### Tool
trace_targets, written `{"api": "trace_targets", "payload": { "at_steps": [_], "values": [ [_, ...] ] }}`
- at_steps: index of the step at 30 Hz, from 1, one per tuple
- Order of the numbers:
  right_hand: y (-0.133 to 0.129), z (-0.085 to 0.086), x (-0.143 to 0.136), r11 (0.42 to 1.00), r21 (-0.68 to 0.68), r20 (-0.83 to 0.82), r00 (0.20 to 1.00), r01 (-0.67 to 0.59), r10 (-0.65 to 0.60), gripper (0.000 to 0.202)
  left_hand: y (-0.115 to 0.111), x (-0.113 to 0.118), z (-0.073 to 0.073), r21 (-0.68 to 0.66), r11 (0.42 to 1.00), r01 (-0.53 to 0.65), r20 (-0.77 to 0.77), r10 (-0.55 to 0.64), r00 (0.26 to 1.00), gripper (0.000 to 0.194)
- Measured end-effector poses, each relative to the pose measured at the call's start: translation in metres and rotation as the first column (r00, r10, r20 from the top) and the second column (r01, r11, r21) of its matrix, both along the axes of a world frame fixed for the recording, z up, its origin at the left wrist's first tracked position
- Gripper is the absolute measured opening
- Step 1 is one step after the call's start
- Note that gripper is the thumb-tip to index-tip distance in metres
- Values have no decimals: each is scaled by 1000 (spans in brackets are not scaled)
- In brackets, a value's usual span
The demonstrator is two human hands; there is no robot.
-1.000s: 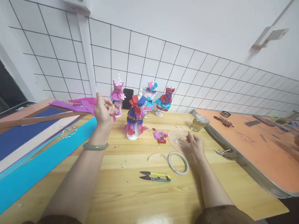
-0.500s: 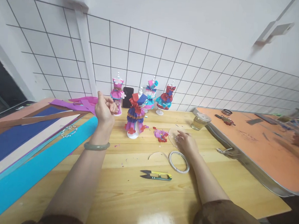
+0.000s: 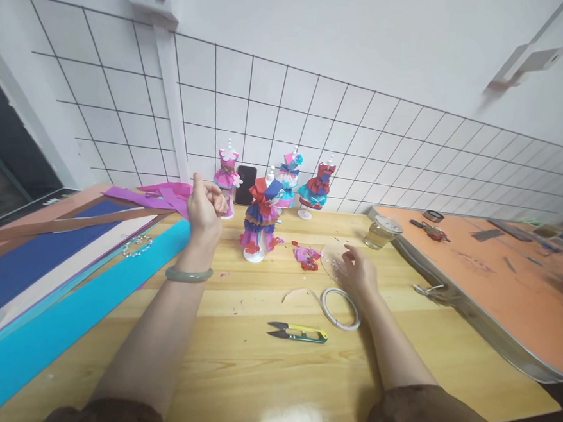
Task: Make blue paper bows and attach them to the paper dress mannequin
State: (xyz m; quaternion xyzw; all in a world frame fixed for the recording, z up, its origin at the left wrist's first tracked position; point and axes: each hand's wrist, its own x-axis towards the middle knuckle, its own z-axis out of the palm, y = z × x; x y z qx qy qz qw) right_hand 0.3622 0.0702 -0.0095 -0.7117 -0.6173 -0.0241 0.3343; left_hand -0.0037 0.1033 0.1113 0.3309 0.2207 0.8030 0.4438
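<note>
Bright, even white light reaches me from a source out of view. Glare whitens the near table, and a soft shadow lies beside my right arm. The snips and front dress look fairly crisp; the clear disc by my right hand shows only faintly. Toward the right edge, the grid and orange mat stretch and smear.

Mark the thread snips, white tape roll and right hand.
Thread snips [image 3: 298,338]: head view, on the lower handle arm.
White tape roll [image 3: 323,300]: head view, on the ring's left side.
Right hand [image 3: 362,273]: head view, on the back of the hand.
</note>
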Motion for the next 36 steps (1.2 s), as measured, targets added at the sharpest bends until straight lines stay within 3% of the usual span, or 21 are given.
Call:
{"api": "trace_targets", "payload": {
  "at_steps": [4,8,13,20,36],
  "values": [
    [1,3,-11,976,177,-351,917,-131,187,40,0,0,1,-15,1000,-21,-30,21,999,46],
    [-6,11,-32,931,267,-477,805,-250,352,41,-1,1,1,-32,999,-38,-42,37,998,46],
    [-21,21,-57,875,335,-393,792,-350,467,37,-2,2,2,-1,1000,-16,-38,16,999,47],
    [-30,26,-70,834,370,-257,817,-411,516,38,-4,4,4,-33,999,-28,-59,26,998,50],
    [-33,27,-81,850,356,-157,871,-389,465,46,-5,6,5,-45,999,-15,-69,12,998,46]
  ]
}}
